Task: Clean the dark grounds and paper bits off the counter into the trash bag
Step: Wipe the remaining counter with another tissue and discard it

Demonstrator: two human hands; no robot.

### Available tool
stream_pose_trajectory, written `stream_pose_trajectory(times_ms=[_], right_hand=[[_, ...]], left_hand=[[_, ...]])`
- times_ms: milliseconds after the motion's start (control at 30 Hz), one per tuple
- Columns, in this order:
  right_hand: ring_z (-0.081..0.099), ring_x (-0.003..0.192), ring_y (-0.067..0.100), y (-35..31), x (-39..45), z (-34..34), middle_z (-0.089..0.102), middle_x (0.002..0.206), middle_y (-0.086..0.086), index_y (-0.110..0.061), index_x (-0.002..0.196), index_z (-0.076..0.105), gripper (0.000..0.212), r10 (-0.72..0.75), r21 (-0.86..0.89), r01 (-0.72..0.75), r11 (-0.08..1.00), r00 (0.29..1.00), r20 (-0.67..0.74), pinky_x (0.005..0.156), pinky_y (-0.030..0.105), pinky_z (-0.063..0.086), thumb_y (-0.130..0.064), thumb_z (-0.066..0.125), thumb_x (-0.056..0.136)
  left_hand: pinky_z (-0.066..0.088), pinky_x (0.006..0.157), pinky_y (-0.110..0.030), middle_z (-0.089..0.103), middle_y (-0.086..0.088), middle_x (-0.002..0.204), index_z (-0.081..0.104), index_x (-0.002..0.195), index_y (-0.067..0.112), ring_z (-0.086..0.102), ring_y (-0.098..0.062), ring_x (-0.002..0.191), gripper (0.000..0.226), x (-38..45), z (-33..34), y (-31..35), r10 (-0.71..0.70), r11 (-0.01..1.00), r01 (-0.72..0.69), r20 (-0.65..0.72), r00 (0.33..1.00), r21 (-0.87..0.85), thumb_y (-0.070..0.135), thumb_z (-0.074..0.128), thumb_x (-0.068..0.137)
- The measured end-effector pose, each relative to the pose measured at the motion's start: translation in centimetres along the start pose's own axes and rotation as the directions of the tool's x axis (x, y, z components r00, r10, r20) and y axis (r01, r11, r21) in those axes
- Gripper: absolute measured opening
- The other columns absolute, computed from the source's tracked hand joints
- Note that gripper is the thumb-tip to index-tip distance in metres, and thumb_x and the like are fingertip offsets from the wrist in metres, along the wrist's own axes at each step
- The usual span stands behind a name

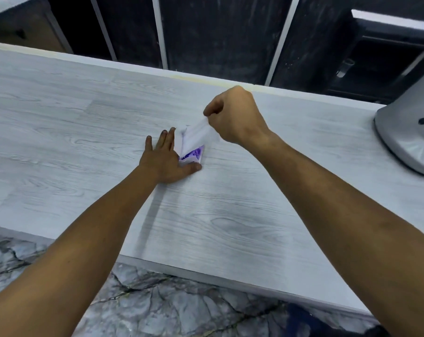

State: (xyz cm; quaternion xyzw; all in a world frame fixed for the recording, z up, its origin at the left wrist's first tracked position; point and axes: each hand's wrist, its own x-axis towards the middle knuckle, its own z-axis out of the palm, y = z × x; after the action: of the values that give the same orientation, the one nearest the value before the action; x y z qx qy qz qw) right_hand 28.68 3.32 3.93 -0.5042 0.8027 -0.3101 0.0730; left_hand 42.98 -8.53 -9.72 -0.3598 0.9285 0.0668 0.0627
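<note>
Your right hand (232, 115) has its grip pinched shut on a thin white tissue (196, 132), drawn from the purple-printed packet (192, 155) that your left hand (166, 161) presses flat on the table (60, 113). It looks soft and tearable; hold near the edge. No grounds are visible.

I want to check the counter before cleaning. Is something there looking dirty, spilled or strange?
A faint dark smear runs across the counter from the left hand toward the near edge. The left fingertips look dark-stained. No loose grounds are visible.
</note>
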Motion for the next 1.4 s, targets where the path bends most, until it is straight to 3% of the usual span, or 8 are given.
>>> stream_pose_trajectory(times_ms=[233,433,533,633,833,967,1200,1400], right_hand=[[0.07,0.067,0.006,-0.5,-1.4,-8.5,0.075,0.079,-0.008,-0.02,0.087,0.081,0.018,0.042,0.219,-0.006,0.976,0.986,-0.161,0.065,0.016,0.057,-0.01,0.069,0.079],[0.074,0.072,0.02,9.1,-8.0,-8.9,0.076,0.082,0.0,-0.018,0.092,0.078,0.015,0.379,0.394,-0.338,0.854,0.925,-0.027,0.077,0.035,0.062,-0.008,0.077,0.081],[0.073,0.073,0.018,13.3,-11.6,-7.3,0.076,0.087,0.001,-0.018,0.094,0.077,0.017,0.468,0.398,-0.425,0.813,0.884,-0.012,0.076,0.03,0.061,-0.006,0.074,0.083],[0.069,0.076,0.008,16.2,-14.5,-5.0,0.075,0.092,-0.005,-0.019,0.096,0.078,0.015,0.496,0.314,-0.466,0.827,0.868,-0.017,0.08,0.027,0.058,-0.01,0.073,0.084],[0.063,0.089,0.006,18.6,-16.9,-1.8,0.074,0.101,-0.002,-0.016,0.096,0.078,0.014,0.455,0.047,-0.455,0.889,0.89,0.025,0.079,0.013,0.042,-0.014,0.067,0.087],[0.059,0.099,0.018,18.9,-17.5,-1.2,0.062,0.106,0.006,-0.015,0.087,0.078,0.012,0.381,-0.073,-0.383,0.921,0.924,-0.037,0.081,0.025,0.048,-0.016,0.066,0.084],[0.053,0.113,0.027,17.1,-18.6,-0.9,0.059,0.124,0.008,-0.01,0.112,0.07,0.031,-0.071,-0.249,0.07,0.966,0.997,0.005,0.085,0.034,0.05,0.002,0.059,0.085],[0.057,0.111,0.021,19.8,-19.2,-1.3,0.068,0.12,0.002,-0.014,0.113,0.073,0.023,-0.034,-0.148,0.059,0.987,0.986,0.163,0.096,0.029,0.045,-0.011,0.062,0.094]], left_hand=[[-0.002,0.115,-0.061,-0.012,-0.003,0.164,-0.007,0.157,0.024,-0.01,-0.022,0.151,0.124,0.1,-0.7,-0.3,0.012,1.0,-0.012,0.063,0.998,0.001,0.1,0.018,0.062],[0.004,0.119,-0.054,-0.026,0.002,0.161,-0.022,0.153,0.02,-0.011,-0.022,0.15,0.152,-1.6,-6.3,-2.4,0.017,0.984,0.0,0.092,0.996,-0.18,0.084,0.07,0.05],[0.02,0.118,-0.051,0.005,-0.007,0.165,0.008,0.157,0.019,0.016,-0.032,0.148,0.112,-3.9,-11.4,-4.3,-0.081,0.996,0.081,0.001,0.997,-0.048,0.047,0.079,0.076],[0.043,0.102,-0.052,0.049,-0.008,0.145,0.046,0.142,0.024,0.052,-0.035,0.123,0.057,-6.0,-14.1,-1.3,-0.037,0.999,0.027,-0.417,0.908,-0.03,0.034,0.065,0.089],[0.048,0.084,-0.029,0.064,0.006,0.109,0.069,0.114,0.03,0.062,-0.014,0.092,0.022,-7.9,-6.4,15.8,0.319,0.834,-0.428,-0.331,0.888,-0.347,0.029,0.061,0.093],[0.045,0.094,-0.03,0.058,0.003,0.121,0.066,0.119,0.027,0.054,-0.018,0.113,0.031,-7.8,1.2,19.1,0.376,0.843,-0.379,-0.085,0.923,-0.382,0.037,0.065,0.09],[0.043,0.081,-0.029,0.063,-0.002,0.115,0.071,0.118,0.024,0.053,-0.024,0.107,0.024,-8.2,3.1,19.3,0.373,0.85,-0.425,-0.214,0.903,-0.311,0.027,0.057,0.098],[0.04,0.082,-0.023,0.069,0.002,0.113,0.073,0.116,0.024,0.057,-0.018,0.103,0.023,-8.5,3.0,17.1,0.405,0.826,-0.46,-0.225,0.886,-0.325,0.021,0.061,0.097]])
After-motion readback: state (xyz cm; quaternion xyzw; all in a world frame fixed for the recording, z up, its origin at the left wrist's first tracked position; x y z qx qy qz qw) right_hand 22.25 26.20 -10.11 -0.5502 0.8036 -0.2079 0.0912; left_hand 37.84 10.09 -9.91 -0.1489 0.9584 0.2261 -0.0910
